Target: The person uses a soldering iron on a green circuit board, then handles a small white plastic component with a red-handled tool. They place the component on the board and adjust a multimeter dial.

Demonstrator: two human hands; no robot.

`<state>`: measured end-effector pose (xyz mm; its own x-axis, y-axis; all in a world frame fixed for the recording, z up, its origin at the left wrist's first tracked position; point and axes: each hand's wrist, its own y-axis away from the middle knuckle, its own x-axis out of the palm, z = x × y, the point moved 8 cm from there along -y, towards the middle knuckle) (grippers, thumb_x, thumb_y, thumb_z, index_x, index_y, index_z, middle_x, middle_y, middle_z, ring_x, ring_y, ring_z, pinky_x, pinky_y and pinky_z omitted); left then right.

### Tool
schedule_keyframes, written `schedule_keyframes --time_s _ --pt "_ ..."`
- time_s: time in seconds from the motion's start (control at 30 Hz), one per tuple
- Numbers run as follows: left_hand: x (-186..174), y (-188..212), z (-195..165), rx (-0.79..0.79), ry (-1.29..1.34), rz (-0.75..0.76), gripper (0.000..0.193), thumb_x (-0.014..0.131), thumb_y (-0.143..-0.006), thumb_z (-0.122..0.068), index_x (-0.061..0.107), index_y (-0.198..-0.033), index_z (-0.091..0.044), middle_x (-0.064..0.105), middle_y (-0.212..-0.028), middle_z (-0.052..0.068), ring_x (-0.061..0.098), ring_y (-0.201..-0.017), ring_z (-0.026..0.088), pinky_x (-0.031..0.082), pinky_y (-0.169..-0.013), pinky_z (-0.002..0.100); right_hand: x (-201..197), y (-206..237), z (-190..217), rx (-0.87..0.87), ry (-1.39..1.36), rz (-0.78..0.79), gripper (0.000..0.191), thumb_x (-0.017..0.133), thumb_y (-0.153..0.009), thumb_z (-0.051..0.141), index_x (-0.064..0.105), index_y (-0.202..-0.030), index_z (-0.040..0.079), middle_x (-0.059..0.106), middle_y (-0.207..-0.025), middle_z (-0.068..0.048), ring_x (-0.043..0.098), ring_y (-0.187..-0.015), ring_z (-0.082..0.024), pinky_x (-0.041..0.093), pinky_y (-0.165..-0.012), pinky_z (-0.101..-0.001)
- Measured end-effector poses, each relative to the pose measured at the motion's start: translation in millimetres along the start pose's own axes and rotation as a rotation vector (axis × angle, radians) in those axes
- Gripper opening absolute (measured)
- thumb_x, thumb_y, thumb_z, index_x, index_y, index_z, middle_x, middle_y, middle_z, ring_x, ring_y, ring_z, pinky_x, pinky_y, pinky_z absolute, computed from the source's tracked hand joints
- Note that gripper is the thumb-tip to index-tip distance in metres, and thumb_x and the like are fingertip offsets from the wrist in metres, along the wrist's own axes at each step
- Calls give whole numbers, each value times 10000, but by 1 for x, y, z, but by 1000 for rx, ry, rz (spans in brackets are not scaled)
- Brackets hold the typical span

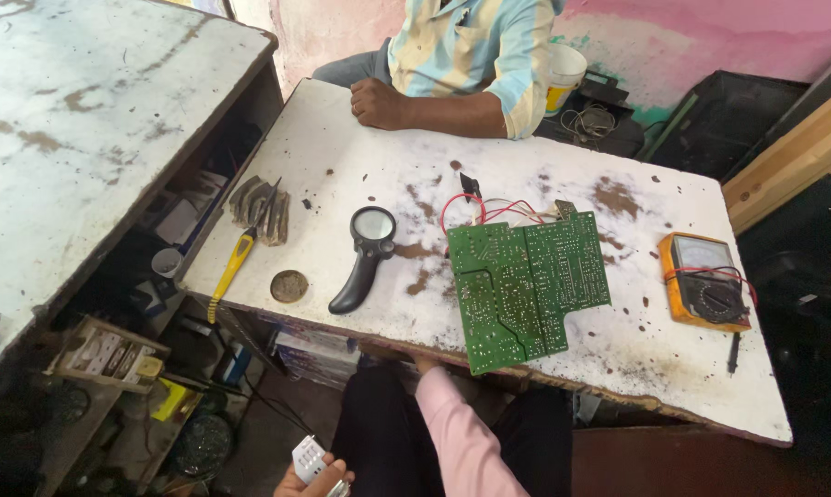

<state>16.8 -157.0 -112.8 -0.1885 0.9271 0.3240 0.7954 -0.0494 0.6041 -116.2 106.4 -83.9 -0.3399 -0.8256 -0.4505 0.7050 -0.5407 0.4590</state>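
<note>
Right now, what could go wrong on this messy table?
The green circuit board sticks out past the table edge, so a bump from below might tip it off. Its red wires could snag and drag it. The left hand holds a small white part low over the floor, where it might drop.

The bench (360, 175) has a white painted top, matt and worn, pitted with brown rust-like patches, thickest around the green circuit board (526, 285). That board looks like hard laminate, faintly glossy, speckled with dull solder points. Left of it lies a magnifying glass (368, 253) with a smooth black plastic handle and shiny lens. Right of the board sits a multimeter (704, 281) in a matt orange rubbery casing. Below the board, the left hand (312, 479) holds a small white plastic piece (307, 457); the sleeve (461, 442) is soft pink cloth.
</note>
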Motion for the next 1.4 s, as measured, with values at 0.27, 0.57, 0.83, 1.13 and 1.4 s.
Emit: schedule_keyframes --time_s 0.27,0.57,0.83,1.13,1.4 --pt "50 -4 16 -155 -49 166 201 814 -803 -115 725 -931 12 672 -616 145 675 -509 229 488 -452 340 -7 22 -83 311 -619 156 225 580 -1008 247 726 -1105 105 757 -973 -23 688 -702 -54 507 -543 -228" --pt "84 -15 -4 3 4 160 187 813 -799 -79 755 -963 -9 725 -715 38 642 -568 123 484 -509 271 -1 120 -68 -224 -346 673 172 750 -947 188 694 -878 41 719 -741 -28 464 -431 -31 305 -374 -213" --pt "72 -17 -9 -6 60 59 170 822 -814 -87 729 -915 12 724 -732 75 650 -563 148 520 -522 294 -12 88 -31 -472 -63 445 196 732 -926 245 730 -953 51 759 -777 -52 616 -579 -116 465 -539 -290" --pt "54 -9 -15 82 -75 2 260 832 -779 -100 788 -1011 9 734 -728 84 626 -535 133 488 -492 275 6 20 -4 -711 691 10 300 542 -963 243 724 -1135 78 707 -1138 -236 657 -1052 -437 501 -948 -523" --pt "52 -11 3 53 -107 -7 240 820 -782 -92 796 -1001 1 753 -713 79 626 -519 125 487 -482 272 -23 69 -20 -765 233 -134 300 581 -984 242 776 -1080 35 757 -1063 -202 700 -994 -387 528 -911 -475"
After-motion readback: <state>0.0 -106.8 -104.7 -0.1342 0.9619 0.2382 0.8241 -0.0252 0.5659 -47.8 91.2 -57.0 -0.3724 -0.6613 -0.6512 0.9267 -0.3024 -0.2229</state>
